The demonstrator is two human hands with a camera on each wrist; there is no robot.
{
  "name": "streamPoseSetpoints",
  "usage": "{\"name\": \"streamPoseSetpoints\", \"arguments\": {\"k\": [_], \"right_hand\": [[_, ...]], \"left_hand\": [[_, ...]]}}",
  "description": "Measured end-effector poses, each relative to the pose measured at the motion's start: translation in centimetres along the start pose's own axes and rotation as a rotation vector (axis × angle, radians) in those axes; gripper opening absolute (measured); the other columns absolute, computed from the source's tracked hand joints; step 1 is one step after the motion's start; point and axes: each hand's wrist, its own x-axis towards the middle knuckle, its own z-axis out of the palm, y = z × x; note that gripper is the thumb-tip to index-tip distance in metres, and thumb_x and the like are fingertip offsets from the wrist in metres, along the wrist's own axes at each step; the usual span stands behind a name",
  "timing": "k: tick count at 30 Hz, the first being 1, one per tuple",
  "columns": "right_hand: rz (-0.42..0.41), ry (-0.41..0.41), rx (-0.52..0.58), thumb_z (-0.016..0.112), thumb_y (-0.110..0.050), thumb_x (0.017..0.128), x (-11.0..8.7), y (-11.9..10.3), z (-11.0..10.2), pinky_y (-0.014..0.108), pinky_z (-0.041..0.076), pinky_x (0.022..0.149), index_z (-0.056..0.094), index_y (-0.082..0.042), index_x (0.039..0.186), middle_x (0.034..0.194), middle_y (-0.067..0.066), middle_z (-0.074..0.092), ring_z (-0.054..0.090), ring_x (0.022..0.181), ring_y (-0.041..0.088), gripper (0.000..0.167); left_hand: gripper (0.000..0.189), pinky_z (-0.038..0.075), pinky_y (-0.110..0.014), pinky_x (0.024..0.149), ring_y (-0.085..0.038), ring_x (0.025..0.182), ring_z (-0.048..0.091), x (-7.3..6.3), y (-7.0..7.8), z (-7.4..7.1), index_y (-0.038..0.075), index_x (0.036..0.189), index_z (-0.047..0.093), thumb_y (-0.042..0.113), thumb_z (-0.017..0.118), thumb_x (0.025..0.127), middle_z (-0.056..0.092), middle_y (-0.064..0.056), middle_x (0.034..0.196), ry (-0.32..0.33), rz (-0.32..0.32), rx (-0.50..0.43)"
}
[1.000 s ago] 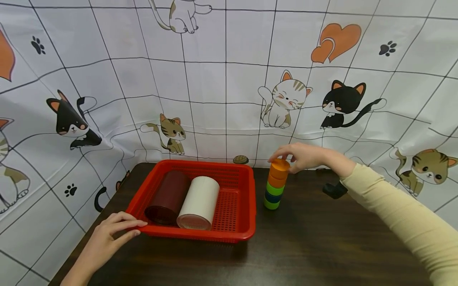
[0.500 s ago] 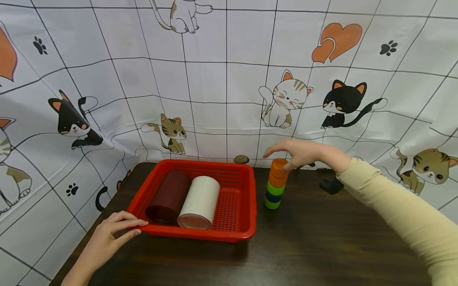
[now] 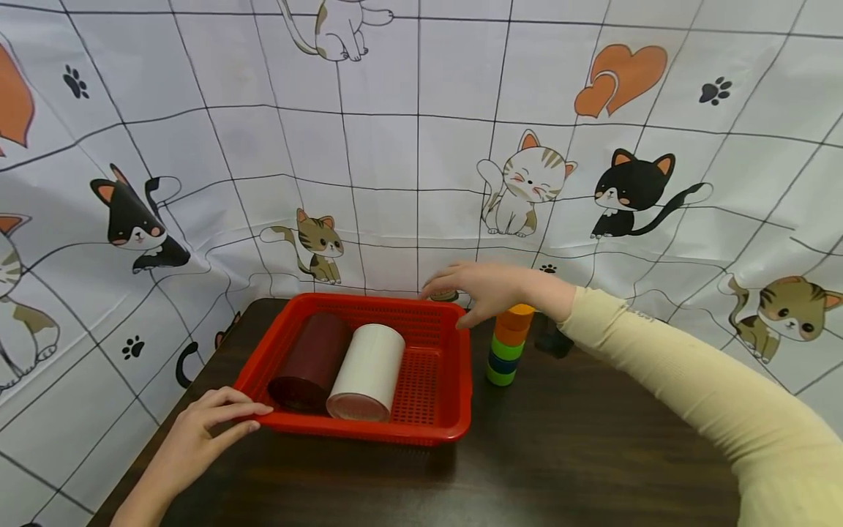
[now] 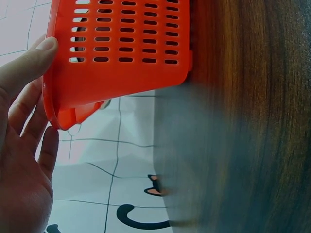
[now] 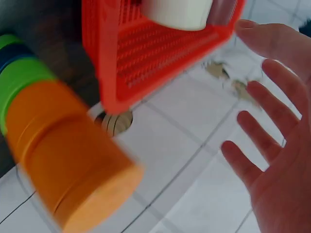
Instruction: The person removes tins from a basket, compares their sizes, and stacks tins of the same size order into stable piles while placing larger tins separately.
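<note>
Gripping basket [image 3: 408,433] at near-L corner w/ L hand [image 3: 200,435]: clamping fingers & thumb on opp. sides of rim (L wrist view). Poising R hand [image 3: 494,289] about basket's far-R corner: spreading fingers apart, bending them slightly; poss. touching rim w/ thumb, can't tell. Seating basket twd far-L corner of table [image 3: 560,454]. Containing, in basket, maroon can [image 3: 312,362] along L edge & white can [image 3: 369,369] mid, both lying lengthwise, side by side. Showing cups [image 3: 505,351] stacked upright just off basket's R edge, nr table's far edge: orange above green, blue, green; hiding top partly behind R wrist (head view). Backing table's far edge w/ cat-print cloth [image 3: 454,168].
</note>
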Motion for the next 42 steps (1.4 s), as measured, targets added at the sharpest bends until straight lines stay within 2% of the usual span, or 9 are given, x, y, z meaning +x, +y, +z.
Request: {"name": "streamPoseSetpoints", "arguments": {"k": [5, 9, 16, 26, 32, 36, 42], "right_hand": [[-0.082, -0.008, -0.075, 0.072, -0.025, 0.088, 3.1, -2.1, 0.9, 0.047, 0.038, 0.113, 0.048, -0.026, 0.146, 0.154, 0.0, 0.044, 0.038, 0.142, 0.025, 0.063], [-0.161, -0.019, -0.138, 0.076, -0.025, 0.086, 5.3, -3.4, 2.0, 0.043, 0.038, 0.113, 0.044, -0.027, 0.148, 0.154, -0.003, 0.043, 0.037, 0.142, 0.022, 0.07], [-0.272, -0.068, -0.174, 0.081, -0.029, 0.081, 8.0, -4.8, 4.5, 0.039, 0.036, 0.115, 0.037, -0.028, 0.152, 0.156, -0.005, 0.039, 0.033, 0.143, 0.018, 0.084], [-0.308, -0.166, -0.23, 0.083, -0.04, 0.076, 10.6, -6.6, 6.7, 0.04, 0.034, 0.115, 0.031, -0.034, 0.153, 0.158, -0.008, 0.035, 0.032, 0.143, 0.019, 0.094], [-0.315, -0.178, -0.245, 0.081, -0.048, 0.076, 11.5, -6.6, 7.6, 0.04, 0.032, 0.118, 0.033, -0.035, 0.152, 0.156, -0.007, 0.038, 0.032, 0.143, 0.018, 0.092], [-0.35, -0.191, -0.239, 0.081, -0.049, 0.074, 12.1, -6.6, 8.6, 0.04, 0.033, 0.117, 0.033, -0.034, 0.152, 0.156, -0.007, 0.037, 0.032, 0.144, 0.018, 0.092], [-0.385, -0.193, -0.296, 0.081, -0.05, 0.073, 12.6, -7.0, 9.8, 0.037, 0.032, 0.117, 0.033, -0.033, 0.152, 0.156, -0.008, 0.037, 0.032, 0.143, 0.017, 0.094]], "left_hand": [[0.043, 0.039, -0.021, 0.07, 0.006, 0.091, 0.045, -0.1, 0.1, 0.0, 0.032, 0.102, 0.077, 0.004, 0.085, 0.07, 0.064, 0.014, 0.096, -0.001, -0.012, -0.006], [0.042, 0.039, -0.021, 0.071, 0.006, 0.091, 0.045, -0.2, 0.1, 0.0, 0.032, 0.102, 0.077, 0.005, 0.084, 0.071, 0.064, 0.014, 0.096, -0.005, -0.022, -0.013], [0.042, 0.039, -0.019, 0.071, 0.005, 0.09, 0.046, -0.2, 0.1, 0.0, 0.031, 0.102, 0.078, 0.004, 0.084, 0.071, 0.065, 0.014, 0.095, -0.005, -0.018, -0.026], [0.045, 0.037, -0.017, 0.072, 0.005, 0.09, 0.047, -0.1, -0.1, 0.0, 0.031, 0.102, 0.077, 0.001, 0.084, 0.069, 0.065, 0.014, 0.095, 0.011, 0.02, -0.032], [0.046, 0.036, -0.017, 0.07, 0.005, 0.089, 0.047, 0.0, -0.1, 0.0, 0.031, 0.103, 0.077, 0.001, 0.084, 0.069, 0.064, 0.014, 0.095, 0.012, 0.026, -0.037], [0.045, 0.037, -0.019, 0.07, 0.005, 0.089, 0.046, -0.1, -0.2, 0.0, 0.031, 0.103, 0.077, 0.002, 0.084, 0.069, 0.064, 0.015, 0.096, 0.005, 0.016, -0.03], [0.045, 0.039, -0.02, 0.07, 0.006, 0.09, 0.046, -0.1, -0.1, 0.1, 0.032, 0.103, 0.077, 0.003, 0.084, 0.07, 0.064, 0.015, 0.096, 0.002, 0.001, -0.025]]}}
